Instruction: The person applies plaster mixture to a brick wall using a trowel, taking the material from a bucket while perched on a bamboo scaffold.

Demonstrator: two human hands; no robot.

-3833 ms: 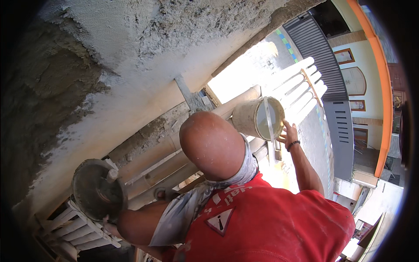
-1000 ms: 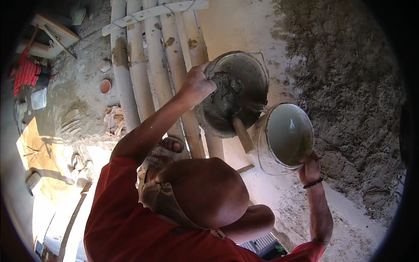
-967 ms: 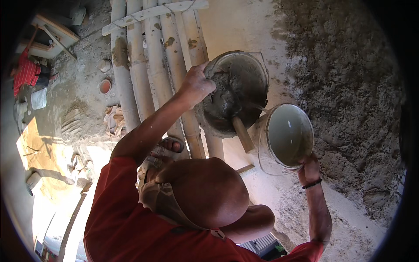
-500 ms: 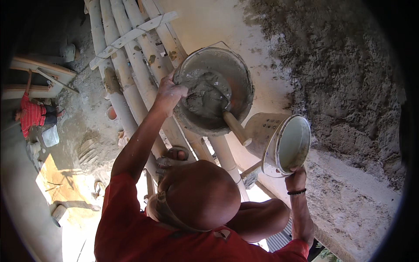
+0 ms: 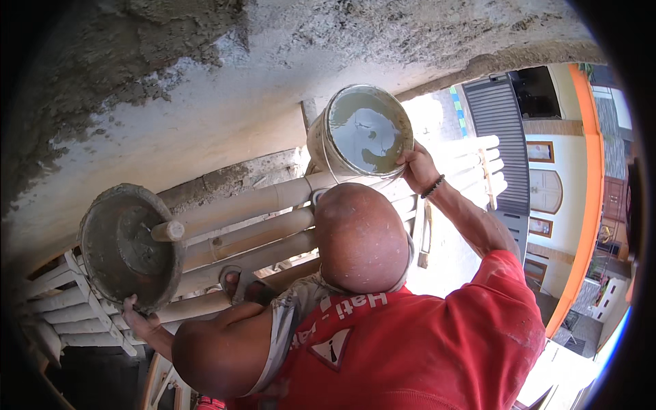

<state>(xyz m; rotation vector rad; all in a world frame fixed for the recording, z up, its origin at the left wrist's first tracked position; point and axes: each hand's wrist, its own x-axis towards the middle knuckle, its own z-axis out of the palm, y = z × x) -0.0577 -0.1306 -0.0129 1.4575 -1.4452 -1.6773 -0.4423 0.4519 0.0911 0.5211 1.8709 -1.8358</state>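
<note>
At the left stands a round bucket [image 5: 179,273] caked with grey mortar, with a trowel inside whose wooden handle [image 5: 168,231] sticks up over the rim. My left hand [image 5: 140,320] grips the near edge of this bucket, its fingertips over the rim. In the upper middle, my right hand [image 5: 418,167] has its fingers hooked on the rim of a white bucket [image 5: 316,143] with a thin wire handle. Cloudy water [image 5: 372,126] lies in that bucket. Its base is hidden from me. My bent knees [image 5: 362,239] come between the two buckets.
Bamboo poles [image 5: 260,232] form a scaffold under me, with gaps between them. A plastered wall [image 5: 225,123], rough and partly wet, runs along the far side. Bright ground, a grey metal gate [image 5: 499,137] and a house with orange trim [image 5: 591,171] lie to the right.
My view has swung to the right, so the mortar bucket now sits far left. The white bucket's opening faces me more and shows the water. Both hands keep their hold.
</note>
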